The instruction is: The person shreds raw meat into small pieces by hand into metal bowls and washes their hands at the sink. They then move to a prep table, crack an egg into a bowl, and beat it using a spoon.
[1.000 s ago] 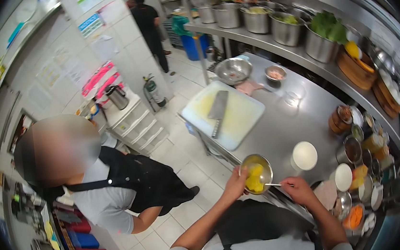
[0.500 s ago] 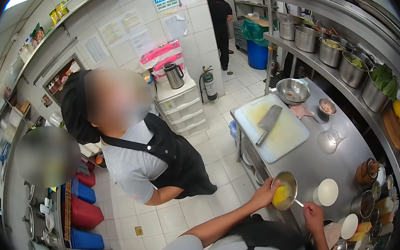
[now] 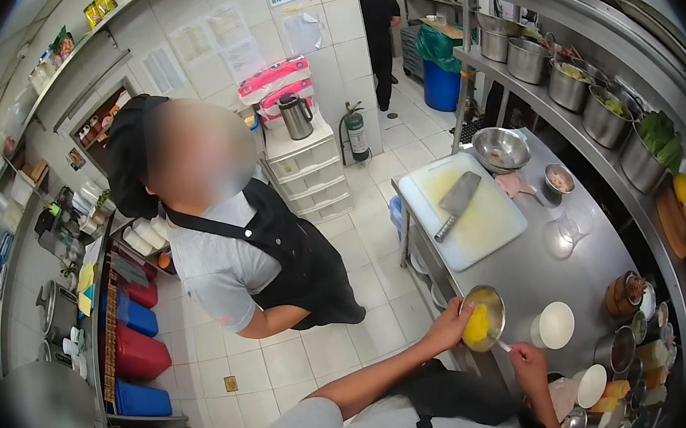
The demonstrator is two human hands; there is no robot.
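Observation:
My left hand (image 3: pixel 451 324) is closed on the rim of a small metal bowl (image 3: pixel 494 302), which tilts toward me over the table's near edge. Yellow liquid that looks like beaten egg (image 3: pixel 476 327) lies in the bowl's left side. In my right hand (image 3: pixel 529 363), the fingers are wrapped round the handle of a thin utensil (image 3: pixel 503 345) that reaches into the bowl; its head is too unclear to name. A white cup (image 3: pixel 554 326) stands just right of the bowl. Beyond it, a cleaver (image 3: pixel 460 199) rests on a white cutting board (image 3: pixel 490 243).
A person in a black apron (image 3: pixel 302 259) stands left of the steel table (image 3: pixel 530 274). A metal mixing bowl (image 3: pixel 502 151), raw meat (image 3: pixel 514 185) and a small bowl of pink pieces (image 3: pixel 559 180) are at the table's far end. Steel pots (image 3: pixel 528 64) line the shelf.
The bowl and both my hands have shifted slightly upward and left in view. The yellow liquid is spread more up the bowl's side. A blurred person at the left has moved lower.

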